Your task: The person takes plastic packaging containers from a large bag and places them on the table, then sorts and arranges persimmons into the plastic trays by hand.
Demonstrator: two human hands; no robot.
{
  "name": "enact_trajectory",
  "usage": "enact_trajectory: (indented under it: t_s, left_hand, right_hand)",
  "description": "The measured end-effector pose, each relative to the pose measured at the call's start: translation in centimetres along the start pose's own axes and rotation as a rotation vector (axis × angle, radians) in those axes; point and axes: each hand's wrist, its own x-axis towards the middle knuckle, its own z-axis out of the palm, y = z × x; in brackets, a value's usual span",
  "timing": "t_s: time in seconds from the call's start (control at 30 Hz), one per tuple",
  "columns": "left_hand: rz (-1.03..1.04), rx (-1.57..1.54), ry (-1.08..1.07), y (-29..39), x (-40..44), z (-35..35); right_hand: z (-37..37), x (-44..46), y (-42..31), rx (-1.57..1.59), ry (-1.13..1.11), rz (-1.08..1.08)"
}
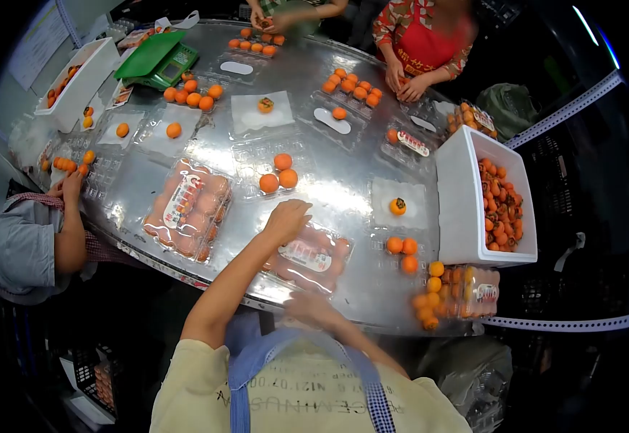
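Note:
In front of me lies a clear plastic clamshell box of persimmons (278, 268) with a white-and-red label on its lid. My left hand (287, 221) rests at the box's far edge, fingers stretched out to the right. At the near edge, my right hand (316, 310) is smeared by motion, so its fingers cannot be made out. Beyond the left hand, three loose persimmons (269, 183) sit in an unlidded clear tray. Another packed box of persimmons (208, 203) lies to the left, with a similar label.
To the right stands a white foam box (462, 195) full of persimmons, with packed fruit (466, 283) near it at the table edge. A green scale (159, 58) is at the far left. Co-workers handle fruit at the left (73, 189) and far side (410, 85) of the metal table.

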Motion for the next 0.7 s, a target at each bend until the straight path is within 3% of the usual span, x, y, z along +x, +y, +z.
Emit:
enact_trajectory:
  t_s: [0.1, 0.2, 0.3, 0.37, 0.4, 0.5, 0.53, 0.63, 0.7]
  left_hand:
    - [-0.015, 0.206, -0.264, -0.1, -0.2, 1.3]
    - [-0.106, 0.245, -0.173, 0.5, -1.5, 0.4]
    - [-0.367, 0.262, -0.15, 0.0, -3.6, -0.9]
    - [-0.547, 0.138, -0.186, -0.9, -5.3, -1.8]
    - [-0.639, 0.077, -0.2, -1.0, -6.2, -2.1]
    - [-0.831, -0.412, -0.332, -0.5, -9.2, -2.2]
    - [-0.888, -0.579, -0.367, -0.2, -10.2, -2.2]
    - [-1.125, -1.012, -0.429, 2.1, -12.2, -0.8]
    - [-1.147, -1.208, -0.43, 3.2, -13.3, 0.8]
  right_hand:
    - [-0.8, 0.2, 1.9, 0.382, 0.089, 0.042]
    - [0.0, -1.3, -1.3, 0.416, 0.24, 0.02]
    - [-0.2, -2.3, -3.7, 0.583, 0.426, 0.128]
    - [-0.2, -2.4, -5.4, 0.349, 0.628, 0.034]
    - [-0.7, -2.3, -6.1, 0.075, 0.672, -0.02]
    - [-4.0, -2.0, -5.8, -0.537, 0.776, -0.123]
    - [-5.7, -1.6, -6.1, -0.695, 0.648, 0.015]
    - [-6.4, -0.5, -7.5, -1.011, 0.786, -0.02]
    - [-6.9, 0.9, -9.1, -1.057, 0.746, -0.012]
